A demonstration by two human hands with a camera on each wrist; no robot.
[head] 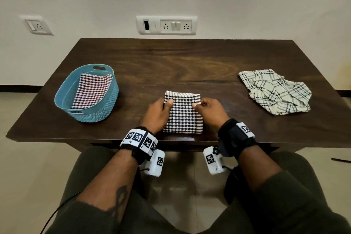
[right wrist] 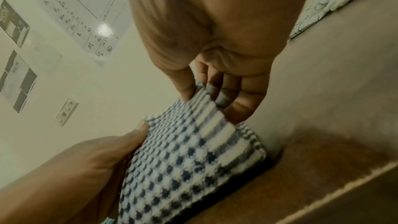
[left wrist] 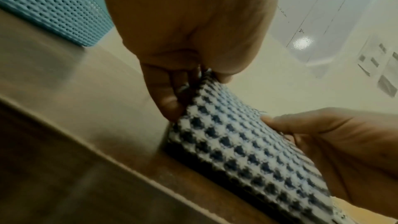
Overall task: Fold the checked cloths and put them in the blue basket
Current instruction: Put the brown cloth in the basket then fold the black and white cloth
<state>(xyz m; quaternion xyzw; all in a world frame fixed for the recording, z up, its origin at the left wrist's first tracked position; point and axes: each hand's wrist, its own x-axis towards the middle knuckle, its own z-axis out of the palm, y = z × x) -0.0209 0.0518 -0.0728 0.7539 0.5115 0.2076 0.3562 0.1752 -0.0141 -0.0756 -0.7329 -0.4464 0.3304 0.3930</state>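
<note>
A black-and-white checked cloth [head: 183, 113] lies folded near the table's front edge. My left hand [head: 157, 113] pinches its upper layer at the left side, thumb on top. At the right side my right hand [head: 209, 112] pinches that layer too. The left wrist view shows the cloth [left wrist: 243, 144] held between the left thumb and fingers [left wrist: 170, 100]. In the right wrist view the cloth [right wrist: 187, 156] runs from the right fingers [right wrist: 239, 106] down to the left hand. A blue basket [head: 62, 97] at the left holds a folded red-and-white checked cloth [head: 91, 91].
A crumpled white cloth [head: 275, 91] with thin dark check lines lies at the table's right. The dark wooden table [head: 180, 62] stands against a white wall with socket plates [head: 167, 24]. My knees sit under the front edge.
</note>
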